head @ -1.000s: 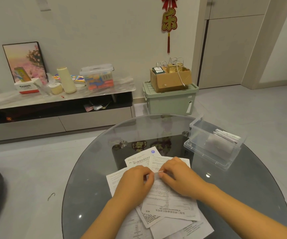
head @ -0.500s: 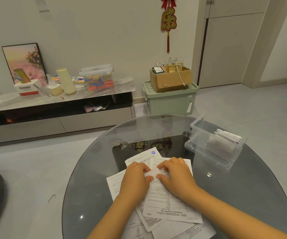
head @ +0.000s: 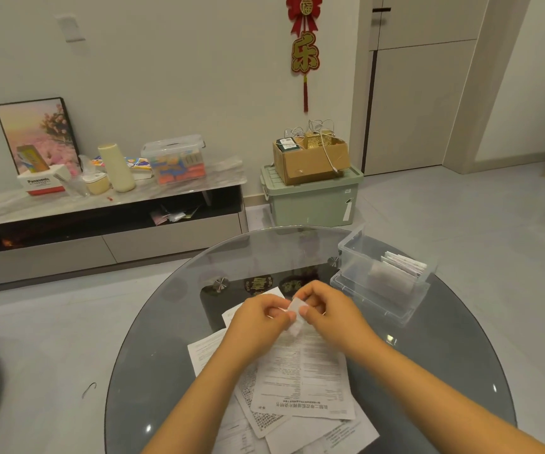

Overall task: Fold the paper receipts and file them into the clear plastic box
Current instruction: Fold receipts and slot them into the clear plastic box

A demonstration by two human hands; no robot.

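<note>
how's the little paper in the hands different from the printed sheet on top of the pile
The small folded paper is lifted off the glass table, pinched between the left hand and right hand; the top printed sheet lies flat on the pile, unheld. The folded paper is far smaller and shows no readable print; the sheet is unfolded and covered in text. Both are white paper.

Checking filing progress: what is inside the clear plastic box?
The clear plastic box holds a row of folded receipts standing on edge at its right end. Their print and count cannot be made out; the frosted wall blurs their lower parts.
</note>
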